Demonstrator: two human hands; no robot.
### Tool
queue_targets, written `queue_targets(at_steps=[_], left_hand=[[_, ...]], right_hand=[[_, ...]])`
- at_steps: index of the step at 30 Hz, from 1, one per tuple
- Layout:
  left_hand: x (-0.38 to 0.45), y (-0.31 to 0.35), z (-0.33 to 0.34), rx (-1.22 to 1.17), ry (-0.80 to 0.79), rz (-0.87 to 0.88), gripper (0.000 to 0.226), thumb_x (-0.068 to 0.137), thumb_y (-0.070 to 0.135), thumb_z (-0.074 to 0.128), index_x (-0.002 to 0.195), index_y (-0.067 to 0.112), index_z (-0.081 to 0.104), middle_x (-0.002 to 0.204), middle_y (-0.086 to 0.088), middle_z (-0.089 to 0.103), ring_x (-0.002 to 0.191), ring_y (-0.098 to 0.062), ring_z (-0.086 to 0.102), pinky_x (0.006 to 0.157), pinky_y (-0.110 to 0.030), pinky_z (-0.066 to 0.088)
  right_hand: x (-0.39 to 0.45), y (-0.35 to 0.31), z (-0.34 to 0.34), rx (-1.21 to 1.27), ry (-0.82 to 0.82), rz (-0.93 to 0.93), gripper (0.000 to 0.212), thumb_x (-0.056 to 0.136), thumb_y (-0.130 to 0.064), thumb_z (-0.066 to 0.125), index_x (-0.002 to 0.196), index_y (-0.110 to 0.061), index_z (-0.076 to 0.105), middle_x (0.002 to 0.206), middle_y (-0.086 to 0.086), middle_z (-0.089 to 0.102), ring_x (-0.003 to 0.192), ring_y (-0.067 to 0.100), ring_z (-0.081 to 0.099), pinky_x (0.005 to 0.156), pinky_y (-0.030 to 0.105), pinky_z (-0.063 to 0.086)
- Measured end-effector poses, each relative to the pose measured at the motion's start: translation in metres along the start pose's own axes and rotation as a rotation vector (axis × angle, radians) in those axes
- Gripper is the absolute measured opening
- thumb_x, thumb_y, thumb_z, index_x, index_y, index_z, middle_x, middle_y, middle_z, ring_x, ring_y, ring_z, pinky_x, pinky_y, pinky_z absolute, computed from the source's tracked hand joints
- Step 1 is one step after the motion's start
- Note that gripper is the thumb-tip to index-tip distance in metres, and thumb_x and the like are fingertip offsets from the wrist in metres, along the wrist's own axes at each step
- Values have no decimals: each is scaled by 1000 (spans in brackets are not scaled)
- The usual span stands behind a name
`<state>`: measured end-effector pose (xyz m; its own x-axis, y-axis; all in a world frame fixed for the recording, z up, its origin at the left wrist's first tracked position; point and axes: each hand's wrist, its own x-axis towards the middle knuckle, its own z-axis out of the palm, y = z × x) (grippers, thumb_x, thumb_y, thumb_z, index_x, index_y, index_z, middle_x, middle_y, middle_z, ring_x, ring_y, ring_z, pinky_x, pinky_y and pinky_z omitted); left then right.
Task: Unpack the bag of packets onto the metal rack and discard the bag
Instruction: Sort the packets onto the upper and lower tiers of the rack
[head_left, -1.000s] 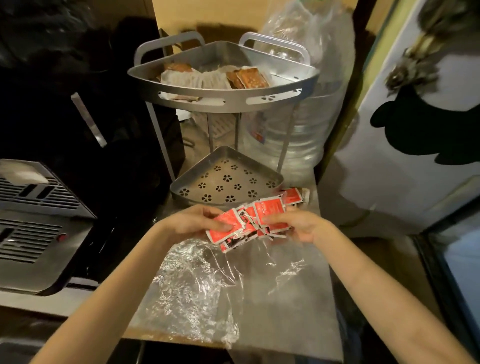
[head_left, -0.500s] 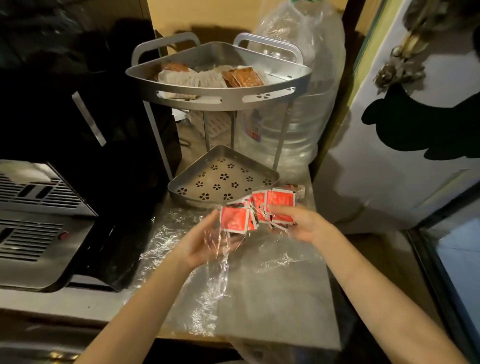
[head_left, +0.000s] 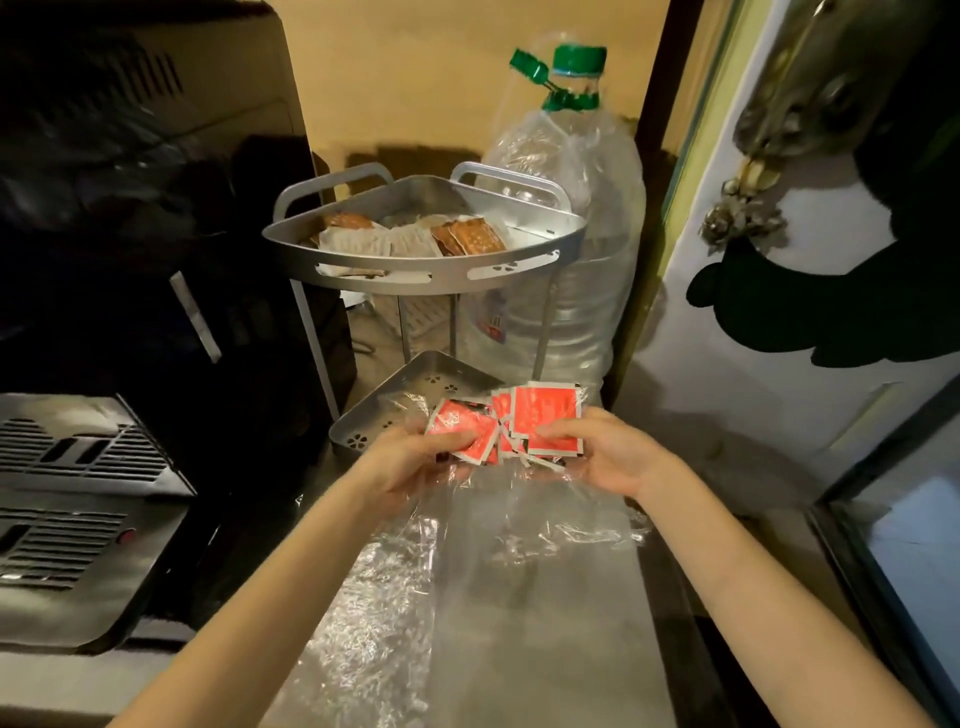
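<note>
- Head view, metal rack (head_left: 415, 275): two tiers, corner-shaped, standing on the counter (head_left: 545, 649).
- Upper tray (head_left: 540, 236): holds brown and white packets (head_left: 410, 236), at least three, lying flat and overlapping; exact count cannot be told.
- Lower tray (head_left: 363, 423): perforated floor with flower-shaped holes; its front part is hidden behind the hands, so its contents cannot be told.
- Red packets (head_left: 519, 423): one fanned bunch, several, edges overlapping, exact count cannot be told; held between both hands just in front of the lower tray.
- Left hand (head_left: 410, 467): fingers curled, thumb pinching the left end of the bunch.
- Right hand (head_left: 608, 454): fingers curled beneath, thumb pressed on the top packet.
- Clear plastic bag (head_left: 415, 597): one, crumpled, hanging from under the hands and spread over the counter.
- Large water bottle (head_left: 566, 249): one, green cap, wrapped in clear plastic, just behind the rack on the right.
</note>
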<state>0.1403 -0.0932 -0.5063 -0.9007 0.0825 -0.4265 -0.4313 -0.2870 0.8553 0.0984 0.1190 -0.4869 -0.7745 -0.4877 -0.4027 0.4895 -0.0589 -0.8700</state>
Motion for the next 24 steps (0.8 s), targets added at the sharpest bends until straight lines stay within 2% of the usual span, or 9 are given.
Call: queue_targets(at_steps=[4,8,10,12,15,18,21,24], left_hand=[[-17,44,11,131,-21,205,25,74,4,69,98,6,63,78,-6,73,62,-14,69,51,-23,56],[-33,84,17,219,-56,433,38,60,15,74,97,13,65,89,-6,75,79,-18,71,68,-26,58],[-44,99,19,322,-79,554,34,62,19,73,96,14,67,93,-4,75,87,-18,71,74,-26,57],[-53,110,20,424,-100,661,23,71,14,70,93,14,68,88,3,75,84,-12,71,70,-19,54],[-60,124,22,531,-155,777,21,74,3,67,91,15,69,86,9,75,84,-9,70,69,-15,51],[-68,136,11,582,-134,891,25,72,2,69,93,17,70,93,5,74,90,-15,69,75,-21,54],[-70,144,7,606,-154,990,27,70,4,71,96,13,71,101,0,73,95,-20,68,81,-29,55],[-71,136,5,666,-134,1062,28,72,4,70,99,11,69,108,0,71,102,-18,66,87,-30,52]], right_hand=[[-10,-35,9,-16,-43,-159,56,63,-4,68,117,-2,56,102,18,68,85,27,68,76,40,57],[-14,-68,19,-52,-54,-321,66,62,0,73,124,-5,51,114,18,65,99,29,65,79,35,57],[-17,-82,23,-119,-78,-408,60,61,0,72,119,-6,55,105,12,70,96,24,68,79,31,58],[-24,-92,29,-225,-115,-506,46,61,2,71,105,-9,63,92,3,75,89,19,70,77,28,57],[-28,-95,35,-316,-118,-659,42,60,4,73,98,-14,67,87,-4,75,87,13,70,79,25,56],[-30,-95,50,-361,-119,-795,40,60,-2,76,94,-22,72,91,-4,75,94,16,68,87,32,54],[-33,-97,57,-389,-101,-889,38,61,-5,72,94,-24,72,88,-9,75,92,9,68,81,20,53],[-30,-88,56,-404,-110,-903,42,61,-6,73,95,-31,73,90,-10,75,93,8,68,79,17,51]])
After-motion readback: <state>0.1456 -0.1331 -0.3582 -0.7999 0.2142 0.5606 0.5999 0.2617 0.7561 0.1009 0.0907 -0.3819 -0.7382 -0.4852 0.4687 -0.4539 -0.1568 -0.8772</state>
